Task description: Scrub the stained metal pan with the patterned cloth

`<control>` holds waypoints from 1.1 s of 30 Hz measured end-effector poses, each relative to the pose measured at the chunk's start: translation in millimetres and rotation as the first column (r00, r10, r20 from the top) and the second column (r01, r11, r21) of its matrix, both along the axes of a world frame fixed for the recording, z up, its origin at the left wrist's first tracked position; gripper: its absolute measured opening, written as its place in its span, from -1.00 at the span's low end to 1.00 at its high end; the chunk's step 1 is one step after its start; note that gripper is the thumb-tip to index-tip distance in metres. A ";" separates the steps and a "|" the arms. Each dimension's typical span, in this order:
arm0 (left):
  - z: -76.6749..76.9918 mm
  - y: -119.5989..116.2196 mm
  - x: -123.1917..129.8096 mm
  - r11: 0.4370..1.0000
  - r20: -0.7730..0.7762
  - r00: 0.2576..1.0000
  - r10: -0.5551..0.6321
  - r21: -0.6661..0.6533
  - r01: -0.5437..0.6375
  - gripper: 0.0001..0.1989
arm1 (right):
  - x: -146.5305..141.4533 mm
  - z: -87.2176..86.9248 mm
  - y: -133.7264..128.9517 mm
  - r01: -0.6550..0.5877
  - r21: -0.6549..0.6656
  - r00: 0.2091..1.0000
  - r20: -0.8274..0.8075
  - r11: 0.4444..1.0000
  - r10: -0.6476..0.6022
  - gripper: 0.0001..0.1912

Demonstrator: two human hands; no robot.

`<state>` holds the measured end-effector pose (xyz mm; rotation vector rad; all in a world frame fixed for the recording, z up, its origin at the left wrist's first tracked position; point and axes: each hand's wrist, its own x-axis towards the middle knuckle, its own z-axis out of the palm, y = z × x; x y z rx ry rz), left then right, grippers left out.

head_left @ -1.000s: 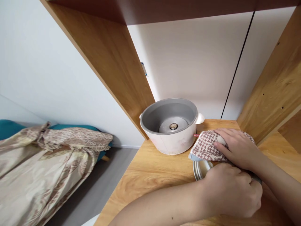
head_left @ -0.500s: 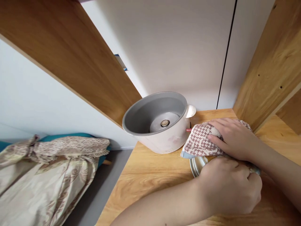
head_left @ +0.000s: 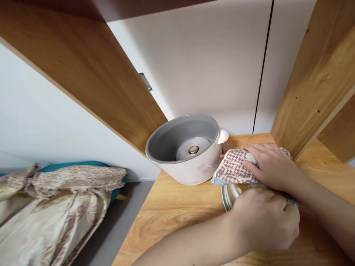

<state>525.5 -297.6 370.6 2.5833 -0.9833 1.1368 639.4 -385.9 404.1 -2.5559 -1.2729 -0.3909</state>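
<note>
My right hand (head_left: 273, 162) lies over a brown-and-white patterned cloth (head_left: 235, 166) with a pale blue edge, its fingers bent around it and the thumb pressed on top. Under the cloth is a round, shiny metal piece (head_left: 227, 197) with a ringed rim, mostly covered. Just in front, my left hand (head_left: 267, 218) is closed in a fist against the metal piece; what its fingers grip is hidden. To the left of the cloth stands a white cooker body (head_left: 188, 171) without a lid, its grey inside and round centre button showing.
All of this stands on a wooden surface (head_left: 155, 207). Wooden uprights rise at the left (head_left: 91, 74) and right (head_left: 307, 81), with a white panel (head_left: 208, 66) behind. At lower left, patterned fabric (head_left: 63, 210) covers a teal seat (head_left: 116, 195) above the grey floor.
The view has tilted up slightly, so a dark red edge appears at the top. Both hands keep their places on the cloth and metal piece, with little visible movement.
</note>
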 end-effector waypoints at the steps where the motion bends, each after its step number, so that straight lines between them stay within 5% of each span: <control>1: -0.4 -0.2 0.0 1.000 0.006 1.000 0.001 -0.007 -0.001 -0.76 | -0.1 0.0 0.0 0.025 -0.008 1.000 -0.004 1.000 -0.025 -0.57; 4: -1.4 -0.6 0.3 1.000 0.020 1.000 0.001 -0.028 0.000 -0.76 | 0.0 0.6 -1.1 0.013 -0.015 1.000 -0.023 1.000 -0.013 -0.57; 10: -2.1 -0.4 0.6 1.000 -0.035 0.999 -0.007 0.010 0.007 -0.77 | 2.6 1.9 -5.3 -0.212 0.021 0.972 -0.094 0.977 0.213 -0.45; 20: -17.1 -2.4 9.2 0.999 0.083 0.996 0.033 -0.008 -0.032 -0.71 | -8.6 12.2 4.4 -0.009 -0.064 0.987 -0.162 0.998 -0.002 -0.48; 25: -30.7 -2.0 23.3 0.996 0.163 0.986 0.031 0.080 -0.044 -0.50 | -9.6 14.6 1.5 -0.145 -0.062 0.980 -0.148 0.987 0.135 -0.42; 33: -20.1 -3.7 9.8 0.991 0.100 0.994 0.052 0.121 -0.064 -0.68 | -8.3 16.6 -0.9 -0.196 -0.088 0.969 -0.169 0.977 0.180 -0.39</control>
